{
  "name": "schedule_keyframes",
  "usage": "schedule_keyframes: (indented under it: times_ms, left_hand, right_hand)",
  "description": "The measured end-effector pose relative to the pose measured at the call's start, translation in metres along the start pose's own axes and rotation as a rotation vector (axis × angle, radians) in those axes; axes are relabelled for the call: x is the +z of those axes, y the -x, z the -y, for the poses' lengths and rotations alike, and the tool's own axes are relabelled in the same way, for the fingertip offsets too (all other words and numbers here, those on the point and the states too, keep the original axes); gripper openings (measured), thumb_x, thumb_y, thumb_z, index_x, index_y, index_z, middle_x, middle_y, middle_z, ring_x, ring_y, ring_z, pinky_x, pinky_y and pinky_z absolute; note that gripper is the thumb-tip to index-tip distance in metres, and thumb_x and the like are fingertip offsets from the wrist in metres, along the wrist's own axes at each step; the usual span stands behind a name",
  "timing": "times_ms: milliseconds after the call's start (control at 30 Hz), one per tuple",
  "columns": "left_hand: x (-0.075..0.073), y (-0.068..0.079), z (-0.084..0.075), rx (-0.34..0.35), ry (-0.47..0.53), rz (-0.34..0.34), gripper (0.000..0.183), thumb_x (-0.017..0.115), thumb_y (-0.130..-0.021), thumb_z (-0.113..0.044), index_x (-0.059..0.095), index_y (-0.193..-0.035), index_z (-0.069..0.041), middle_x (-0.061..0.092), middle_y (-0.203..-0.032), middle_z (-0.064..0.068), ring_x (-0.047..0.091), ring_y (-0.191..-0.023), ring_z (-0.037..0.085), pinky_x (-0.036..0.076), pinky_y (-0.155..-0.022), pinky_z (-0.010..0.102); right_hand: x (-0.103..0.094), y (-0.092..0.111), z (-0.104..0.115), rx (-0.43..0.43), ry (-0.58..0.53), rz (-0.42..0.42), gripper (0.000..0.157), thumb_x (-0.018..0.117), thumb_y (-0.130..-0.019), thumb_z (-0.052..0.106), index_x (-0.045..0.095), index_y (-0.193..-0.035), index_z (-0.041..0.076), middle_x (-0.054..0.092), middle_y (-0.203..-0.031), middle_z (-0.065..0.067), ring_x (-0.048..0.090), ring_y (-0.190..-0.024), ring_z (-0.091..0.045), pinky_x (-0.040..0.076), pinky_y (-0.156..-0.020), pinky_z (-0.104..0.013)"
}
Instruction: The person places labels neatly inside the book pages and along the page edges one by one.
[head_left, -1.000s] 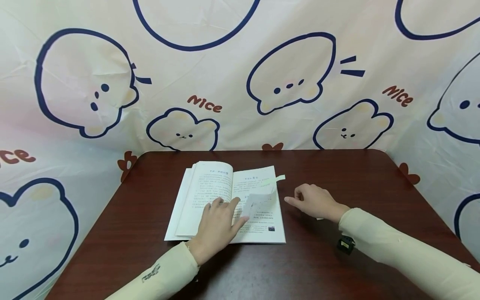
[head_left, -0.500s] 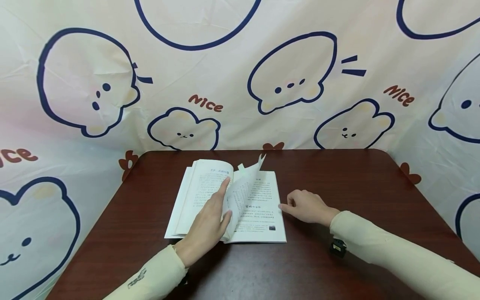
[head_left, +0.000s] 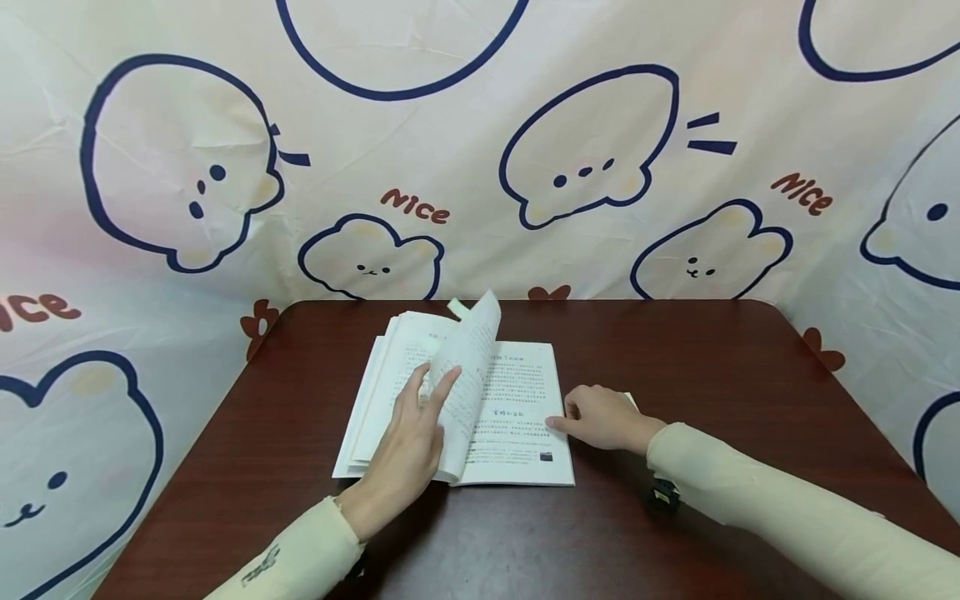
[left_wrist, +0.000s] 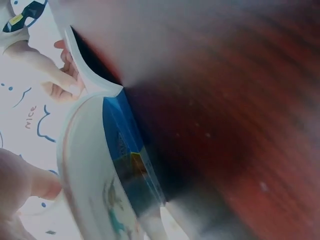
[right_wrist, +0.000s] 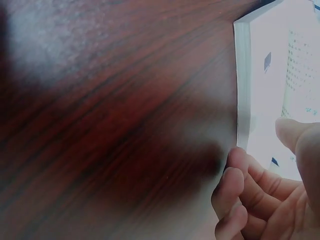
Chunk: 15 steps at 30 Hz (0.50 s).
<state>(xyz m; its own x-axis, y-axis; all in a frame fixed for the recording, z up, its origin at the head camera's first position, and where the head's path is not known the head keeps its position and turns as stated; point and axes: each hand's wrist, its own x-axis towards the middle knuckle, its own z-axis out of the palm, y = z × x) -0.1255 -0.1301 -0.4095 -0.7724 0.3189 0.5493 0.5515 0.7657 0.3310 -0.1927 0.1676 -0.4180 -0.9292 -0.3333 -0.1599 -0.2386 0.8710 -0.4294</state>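
An open book with printed text lies on the dark wooden table. One leaf stands up from its middle, curving over toward the left page. My left hand lies over the left page with fingers extended, fingertips overlapping the raised leaf. A pale green tab sticks out from the top of this leaf. My right hand is at the book's right edge, thumb on the page side. In the right wrist view, the curled fingers sit against the edge of the page block.
The table extends around the book, its far edge meeting a cartoon-printed cloth that also hangs at both sides. A small pale piece shows just behind my right hand.
The tabbed leaf has lifted from the right page and swung left. My left hand has moved left with it. My right hand has come left from the table to the book's edge.
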Motion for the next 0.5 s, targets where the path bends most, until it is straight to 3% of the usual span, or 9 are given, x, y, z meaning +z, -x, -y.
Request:
schedule_keyframes:
  times_ms: [100, 200, 367, 500]
  left_hand:
    - [0.0006, 0.0023, 0.0011, -0.012, -0.051, 0.002, 0.085, 0.059, -0.084, 0.014, 0.035, -0.157, -0.023, 0.021, -0.161, 0.027, 0.034, -0.141, 0.049, 0.047, -0.101, 0.057]
    - [0.0018, 0.0040, 0.0014, -0.019, -0.128, -0.012, 0.085, 0.060, -0.082, 0.013, 0.038, -0.155, -0.024, 0.018, -0.164, 0.025, 0.024, -0.148, 0.051, 0.037, -0.109, 0.066]
    - [0.0028, 0.0045, 0.0005, -0.030, -0.243, 0.012, 0.085, 0.067, -0.077, 0.006, 0.042, -0.154, -0.018, 0.018, -0.167, 0.021, 0.018, -0.149, 0.054, 0.033, -0.101, 0.080]
    - [0.0018, 0.0054, 0.0030, -0.045, -0.295, 0.070, 0.063, 0.071, -0.079, -0.004, 0.059, -0.140, -0.006, 0.031, -0.165, 0.016, 0.023, -0.148, 0.053, 0.035, -0.096, 0.081]
  right_hand:
    - [-0.0016, 0.0009, -0.0026, 0.013, 0.012, -0.005, 0.035, 0.070, -0.093, 0.043, 0.063, -0.070, 0.019, 0.052, -0.055, 0.003, 0.044, -0.050, -0.011, 0.030, -0.046, -0.024]
    - [-0.0043, 0.0023, -0.0037, 0.015, 0.019, -0.012, 0.035, 0.070, -0.094, 0.043, 0.063, -0.070, 0.018, 0.052, -0.056, 0.002, 0.046, -0.051, -0.011, 0.031, -0.046, -0.024]
    - [-0.0078, 0.0051, -0.0038, 0.016, 0.028, -0.018, 0.037, 0.070, -0.094, 0.042, 0.061, -0.068, 0.018, 0.051, -0.056, 0.002, 0.047, -0.052, -0.012, 0.031, -0.047, -0.024]
    - [-0.0091, 0.0070, -0.0037, 0.017, 0.035, -0.015, 0.037, 0.069, -0.094, 0.043, 0.060, -0.068, 0.018, 0.051, -0.056, 0.003, 0.047, -0.052, -0.011, 0.031, -0.047, -0.024]
